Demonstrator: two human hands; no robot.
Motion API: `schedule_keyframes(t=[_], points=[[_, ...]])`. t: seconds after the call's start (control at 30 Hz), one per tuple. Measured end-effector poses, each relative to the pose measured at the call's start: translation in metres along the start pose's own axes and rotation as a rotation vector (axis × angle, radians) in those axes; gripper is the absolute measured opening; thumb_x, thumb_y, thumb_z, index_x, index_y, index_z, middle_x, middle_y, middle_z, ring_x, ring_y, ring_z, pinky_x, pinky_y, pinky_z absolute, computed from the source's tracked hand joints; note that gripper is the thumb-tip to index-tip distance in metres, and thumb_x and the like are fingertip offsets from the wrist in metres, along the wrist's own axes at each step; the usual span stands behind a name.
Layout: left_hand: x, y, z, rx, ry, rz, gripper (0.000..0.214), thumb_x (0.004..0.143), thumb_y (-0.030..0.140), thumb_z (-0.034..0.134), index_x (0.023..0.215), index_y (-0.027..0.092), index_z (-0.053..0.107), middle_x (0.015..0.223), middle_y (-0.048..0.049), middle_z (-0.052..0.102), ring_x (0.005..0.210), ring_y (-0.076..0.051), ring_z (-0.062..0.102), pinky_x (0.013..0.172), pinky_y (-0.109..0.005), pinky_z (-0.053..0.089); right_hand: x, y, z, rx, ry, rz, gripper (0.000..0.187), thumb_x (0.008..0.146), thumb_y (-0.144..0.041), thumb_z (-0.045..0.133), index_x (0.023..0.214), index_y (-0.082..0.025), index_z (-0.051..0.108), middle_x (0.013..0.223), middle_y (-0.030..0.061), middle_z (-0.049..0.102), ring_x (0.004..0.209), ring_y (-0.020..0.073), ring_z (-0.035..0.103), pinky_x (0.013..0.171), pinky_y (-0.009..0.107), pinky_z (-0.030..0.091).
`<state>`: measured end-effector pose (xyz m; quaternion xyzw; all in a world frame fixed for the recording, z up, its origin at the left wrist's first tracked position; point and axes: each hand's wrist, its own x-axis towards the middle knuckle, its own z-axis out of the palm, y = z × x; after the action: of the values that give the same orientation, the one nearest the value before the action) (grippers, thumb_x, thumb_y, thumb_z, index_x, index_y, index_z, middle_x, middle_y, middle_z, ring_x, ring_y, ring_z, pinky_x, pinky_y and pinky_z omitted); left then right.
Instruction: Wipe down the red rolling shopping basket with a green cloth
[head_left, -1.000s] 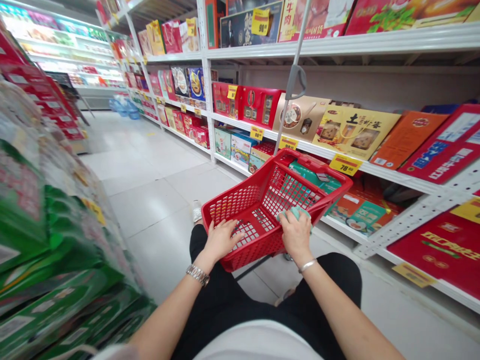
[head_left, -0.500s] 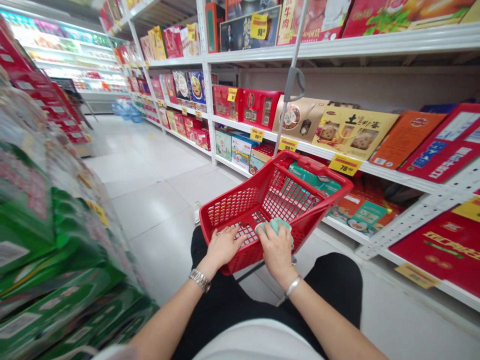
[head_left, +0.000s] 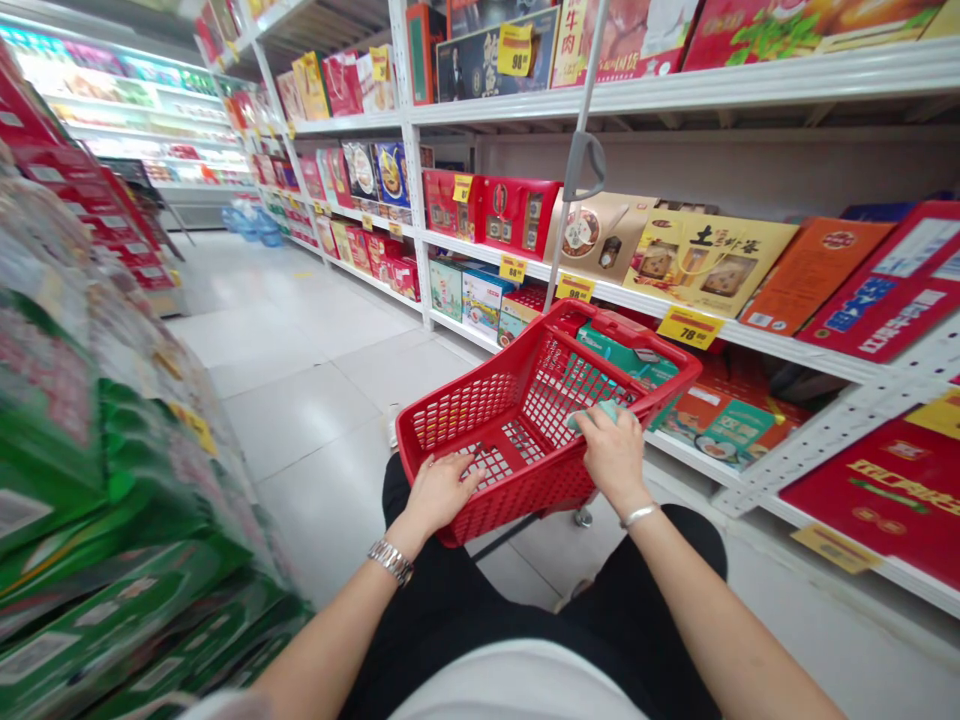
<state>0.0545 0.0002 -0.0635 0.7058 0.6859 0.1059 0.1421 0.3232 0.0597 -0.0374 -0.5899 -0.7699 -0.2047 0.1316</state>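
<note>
A red plastic rolling shopping basket (head_left: 480,400) with perforated walls stands tilted between my knees. My left hand (head_left: 444,490) lies over its near rim, fingers bent inward and thumb apart, holding the edge. In my right hand (head_left: 613,455) is a pale green cloth (head_left: 607,410), bunched under the fingers and pressed to the near rim towards the basket's right end. Part of the cloth is hidden by the fingers. From the far end rises a thin metal pole with a grey pull handle (head_left: 585,165).
White shelves (head_left: 480,250) with gift boxes and yellow price tags run along the right, close behind the basket. Green packages (head_left: 112,600) are stacked at my left. Pale floor tiles (head_left: 300,400) lead to a lit cooler (head_left: 172,120) at the back, with water bottles (head_left: 255,222) nearby.
My right hand has slid the cloth along the near rim, to the right and slightly upward. My left hand stays on the rim, and the basket has barely shifted.
</note>
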Motion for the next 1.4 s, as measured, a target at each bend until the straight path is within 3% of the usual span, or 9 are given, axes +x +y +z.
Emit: schedule_keyframes(t=[0.1, 0.2, 0.5, 0.7, 0.87, 1.13, 1.27, 1.4], points=[[0.000, 0.003, 0.000, -0.008, 0.002, 0.015, 0.047, 0.098, 0.047, 0.039, 0.127, 0.022, 0.067, 0.134, -0.0098, 0.067, 0.126, -0.025, 0.060, 0.117, -0.046, 0.033, 0.006, 0.012, 0.005, -0.034, 0.023, 0.042, 0.038, 0.092, -0.013, 0.049, 0.120, -0.027, 0.069, 0.123, 0.0066, 0.067, 0.116, 0.0312, 0.044, 0.096, 0.040, 0.030], [0.002, 0.004, -0.001, -0.004, -0.010, 0.005, 0.048, 0.098, 0.048, 0.039, 0.128, 0.022, 0.066, 0.135, -0.0095, 0.066, 0.128, -0.026, 0.059, 0.116, -0.045, 0.033, 0.004, 0.008, 0.007, -0.037, 0.022, 0.046, 0.041, 0.089, -0.010, 0.050, 0.120, -0.028, 0.069, 0.123, 0.0064, 0.066, 0.119, 0.0315, 0.042, 0.095, 0.040, 0.030], [0.015, -0.020, -0.008, -0.037, -0.019, -0.033, 0.050, 0.096, 0.053, 0.041, 0.129, 0.025, 0.066, 0.129, -0.0066, 0.070, 0.119, -0.025, 0.065, 0.102, -0.033, 0.046, -0.007, -0.042, 0.001, 0.009, -0.023, -0.008, 0.037, 0.090, -0.010, 0.052, 0.118, -0.028, 0.067, 0.120, 0.0066, 0.066, 0.110, 0.0292, 0.047, 0.093, 0.041, 0.031], [0.016, -0.039, -0.020, -0.050, -0.027, -0.062, 0.050, 0.092, 0.054, 0.046, 0.130, 0.028, 0.067, 0.131, -0.0038, 0.069, 0.120, -0.025, 0.065, 0.103, -0.030, 0.046, -0.016, -0.063, 0.000, 0.071, 0.016, -0.087, 0.043, 0.090, -0.007, 0.050, 0.124, -0.027, 0.066, 0.124, 0.0070, 0.066, 0.114, 0.0305, 0.046, 0.095, 0.044, 0.031], [0.013, -0.044, -0.026, -0.073, -0.027, -0.049, 0.051, 0.091, 0.052, 0.048, 0.131, 0.026, 0.066, 0.132, -0.0032, 0.068, 0.120, -0.023, 0.064, 0.103, -0.029, 0.046, -0.011, -0.043, -0.005, 0.105, 0.017, -0.105, 0.045, 0.088, -0.010, 0.050, 0.124, -0.030, 0.067, 0.121, 0.0068, 0.067, 0.112, 0.0289, 0.046, 0.098, 0.045, 0.030], [0.013, -0.040, -0.026, -0.075, -0.027, -0.051, 0.052, 0.092, 0.051, 0.047, 0.133, 0.023, 0.065, 0.132, -0.0055, 0.068, 0.118, -0.025, 0.065, 0.102, -0.030, 0.047, 0.006, 0.014, -0.007, 0.022, 0.067, 0.079, 0.040, 0.090, -0.014, 0.048, 0.121, -0.027, 0.069, 0.122, 0.0092, 0.066, 0.116, 0.0325, 0.042, 0.093, 0.045, 0.031], [0.014, -0.040, -0.022, -0.075, -0.013, -0.063, 0.049, 0.094, 0.051, 0.045, 0.130, 0.026, 0.067, 0.130, -0.0043, 0.069, 0.119, -0.025, 0.065, 0.103, -0.032, 0.046, 0.002, 0.008, -0.001, 0.008, 0.098, 0.083, 0.039, 0.090, -0.013, 0.049, 0.121, -0.027, 0.069, 0.122, 0.0088, 0.066, 0.117, 0.0324, 0.041, 0.094, 0.044, 0.031], [0.012, -0.027, -0.014, -0.160, 0.036, -0.059, 0.049, 0.095, 0.049, 0.042, 0.130, 0.023, 0.066, 0.132, -0.0054, 0.069, 0.121, -0.024, 0.063, 0.105, -0.031, 0.045, -0.004, -0.019, 0.000, 0.006, 0.072, 0.047, 0.035, 0.090, -0.012, 0.049, 0.114, -0.027, 0.071, 0.114, 0.0076, 0.068, 0.113, 0.0317, 0.043, 0.092, 0.043, 0.031]])
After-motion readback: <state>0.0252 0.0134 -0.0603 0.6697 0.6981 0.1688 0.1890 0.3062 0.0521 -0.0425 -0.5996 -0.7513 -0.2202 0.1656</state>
